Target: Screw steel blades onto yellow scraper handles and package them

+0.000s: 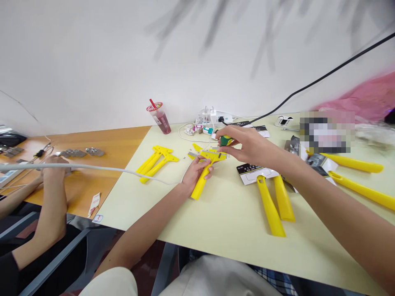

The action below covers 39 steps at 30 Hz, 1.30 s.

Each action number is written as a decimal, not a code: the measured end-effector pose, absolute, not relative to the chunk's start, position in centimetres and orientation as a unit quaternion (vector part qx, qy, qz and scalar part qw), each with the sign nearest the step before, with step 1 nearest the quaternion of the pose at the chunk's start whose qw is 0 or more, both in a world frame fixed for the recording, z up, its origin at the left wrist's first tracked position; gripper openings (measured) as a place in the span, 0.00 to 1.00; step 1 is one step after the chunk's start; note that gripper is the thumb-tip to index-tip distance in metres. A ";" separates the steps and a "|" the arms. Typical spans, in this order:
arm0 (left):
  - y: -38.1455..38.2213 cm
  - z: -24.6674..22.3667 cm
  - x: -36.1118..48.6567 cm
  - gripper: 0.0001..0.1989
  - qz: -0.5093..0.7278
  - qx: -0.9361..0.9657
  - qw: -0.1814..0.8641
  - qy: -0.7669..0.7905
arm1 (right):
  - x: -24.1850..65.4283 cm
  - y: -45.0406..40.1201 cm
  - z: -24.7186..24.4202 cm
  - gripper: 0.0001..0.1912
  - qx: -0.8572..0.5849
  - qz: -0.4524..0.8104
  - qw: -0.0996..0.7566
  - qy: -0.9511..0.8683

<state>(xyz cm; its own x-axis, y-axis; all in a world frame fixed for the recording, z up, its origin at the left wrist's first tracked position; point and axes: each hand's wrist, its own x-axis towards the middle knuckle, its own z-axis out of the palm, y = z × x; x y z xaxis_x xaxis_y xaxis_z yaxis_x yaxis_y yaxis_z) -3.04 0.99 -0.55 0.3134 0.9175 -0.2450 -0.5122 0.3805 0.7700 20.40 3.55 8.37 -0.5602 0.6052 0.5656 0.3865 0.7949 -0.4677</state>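
Observation:
My left hand (pixel 193 174) is closed around a yellow scraper (pixel 200 187), its handle slanting toward me and its wide head pointing away. A metal strip lies along the head. Over that head, my right hand (pixel 247 144) grips a screwdriver (pixel 226 141) by its green and yellow handle; its tip is too small to make out. Several yellow scraper parts (pixel 159 162) lie stacked to the left. Small yellow pieces (pixel 196 148) rest just behind the held scraper. Right of my hands are yellow scrapers (pixel 271 209) with a black and white card (pixel 251 174).
A drink cup with a red straw (pixel 162 119) stands near the wall, beside a power strip (pixel 224 118) with cables. More packaged yellow scrapers (pixel 358 162) lie at the right. At the wooden table (pixel 123 144) on the left, another person's arm (pixel 54 197) works near metal parts (pixel 72 153).

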 end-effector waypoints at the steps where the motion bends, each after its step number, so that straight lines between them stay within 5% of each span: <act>1: 0.9 -0.5 -3.0 0.30 0.473 0.296 0.754 0.346 | 20.4 3.6 8.3 0.12 -0.283 0.129 0.373 -0.874; 9: 0.2 -0.3 -2.3 0.32 0.456 0.327 0.747 0.356 | 20.1 3.4 7.9 0.19 -0.375 0.007 0.364 -0.853; 14: 0.5 -0.5 -2.2 0.32 0.478 0.316 0.734 0.363 | 20.6 2.3 9.4 0.14 -0.336 0.098 0.309 -0.884; 21: 0.8 -0.6 -2.5 0.31 0.484 0.317 0.726 0.371 | 20.4 2.8 9.4 0.19 -0.280 0.187 0.348 -0.875; 39: 0.6 -1.0 -2.2 0.32 0.482 0.342 0.722 0.360 | 20.0 3.6 7.6 0.21 -0.275 0.104 0.455 -0.841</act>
<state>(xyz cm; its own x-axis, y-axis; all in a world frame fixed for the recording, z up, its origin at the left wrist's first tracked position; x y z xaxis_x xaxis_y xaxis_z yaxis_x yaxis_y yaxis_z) -2.22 0.59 -1.02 0.2755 0.9423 -0.1903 -0.4492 0.3012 0.8412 19.99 3.58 7.61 -0.4353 0.5564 0.7078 0.3676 0.8275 -0.4243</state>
